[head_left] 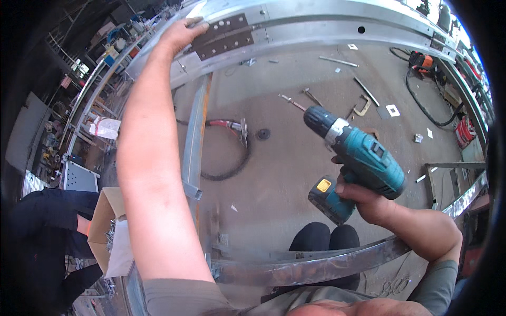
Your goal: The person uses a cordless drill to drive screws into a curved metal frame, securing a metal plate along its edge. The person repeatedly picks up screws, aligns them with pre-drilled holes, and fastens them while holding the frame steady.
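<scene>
My right hand [363,200] is wrapped round the grip of a teal and black cordless drill [369,155]. Its long bit [293,102] points up and left, away from any surface. At the far left, my left hand [183,36] rests on the silver metal beam [311,16], fingers stretched out beside a dark plate [227,25] with holes. A second dark perforated plate [226,45] lies just below the first. Whether anything small sits under the left fingers is hidden.
An open cardboard box [108,237] of screws stands by my left elbow. A narrow metal bar [196,137] runs from the beam toward me, and a curved rail [311,267] crosses near my legs. A red-handled tool [226,124] with a hose, a clamp [362,106] and rods lie on the floor.
</scene>
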Demonstrator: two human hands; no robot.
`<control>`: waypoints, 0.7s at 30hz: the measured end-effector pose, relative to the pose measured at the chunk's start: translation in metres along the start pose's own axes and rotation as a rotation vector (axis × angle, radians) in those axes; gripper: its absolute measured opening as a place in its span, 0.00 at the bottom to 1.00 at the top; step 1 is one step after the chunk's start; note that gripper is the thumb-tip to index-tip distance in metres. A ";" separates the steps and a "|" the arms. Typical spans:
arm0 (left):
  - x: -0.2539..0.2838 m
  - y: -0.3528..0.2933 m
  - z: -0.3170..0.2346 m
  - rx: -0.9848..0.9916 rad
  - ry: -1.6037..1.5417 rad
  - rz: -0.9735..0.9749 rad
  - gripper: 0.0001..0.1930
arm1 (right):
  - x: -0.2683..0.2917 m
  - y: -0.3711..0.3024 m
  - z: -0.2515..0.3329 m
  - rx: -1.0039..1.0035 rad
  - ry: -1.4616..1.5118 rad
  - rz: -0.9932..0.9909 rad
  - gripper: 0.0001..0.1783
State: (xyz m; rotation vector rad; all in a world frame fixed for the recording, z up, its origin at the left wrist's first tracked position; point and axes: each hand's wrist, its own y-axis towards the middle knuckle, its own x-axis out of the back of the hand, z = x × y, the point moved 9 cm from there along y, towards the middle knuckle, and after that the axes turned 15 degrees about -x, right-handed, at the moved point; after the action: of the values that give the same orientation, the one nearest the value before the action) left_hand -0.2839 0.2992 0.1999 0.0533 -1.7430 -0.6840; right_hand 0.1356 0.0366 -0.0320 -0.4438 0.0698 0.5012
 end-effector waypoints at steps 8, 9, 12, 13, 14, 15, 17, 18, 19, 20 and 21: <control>0.004 -0.014 0.002 -0.002 0.010 -0.090 0.34 | -0.005 -0.015 0.015 0.067 0.006 0.042 0.32; 0.013 -0.018 -0.002 -0.065 0.077 -0.147 0.34 | -0.004 -0.017 0.017 0.079 0.037 0.031 0.33; 0.031 -0.042 -0.003 -0.056 0.380 -0.149 0.37 | -0.002 -0.022 0.020 0.119 0.060 0.000 0.33; 0.036 -0.052 -0.002 -0.015 0.517 -0.139 0.39 | -0.002 -0.023 0.022 0.131 0.026 0.004 0.33; 0.032 -0.061 0.003 0.044 0.555 -0.069 0.42 | 0.000 -0.023 0.023 0.136 -0.013 -0.022 0.32; 0.029 -0.070 0.010 0.118 0.609 -0.007 0.44 | -0.003 -0.024 0.023 0.134 -0.008 0.019 0.32; 0.026 -0.080 0.013 0.149 0.695 0.032 0.45 | -0.005 -0.023 0.021 0.119 -0.012 0.049 0.32; 0.026 -0.082 0.011 0.107 0.728 0.005 0.44 | -0.006 -0.023 0.020 0.110 -0.028 0.048 0.33; 0.024 -0.083 0.009 0.066 0.760 -0.020 0.43 | -0.006 -0.023 0.019 0.098 -0.044 0.047 0.33; 0.022 -0.084 0.009 0.025 0.802 -0.043 0.42 | -0.007 -0.023 0.019 0.099 -0.062 0.051 0.33; 0.021 -0.085 0.009 0.002 0.883 -0.070 0.35 | -0.008 -0.022 0.016 0.075 -0.057 0.057 0.33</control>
State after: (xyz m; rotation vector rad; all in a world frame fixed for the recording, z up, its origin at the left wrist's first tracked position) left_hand -0.3252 0.2246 0.1775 0.3638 -0.8936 -0.5812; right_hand 0.1388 0.0229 -0.0071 -0.3546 0.0464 0.5653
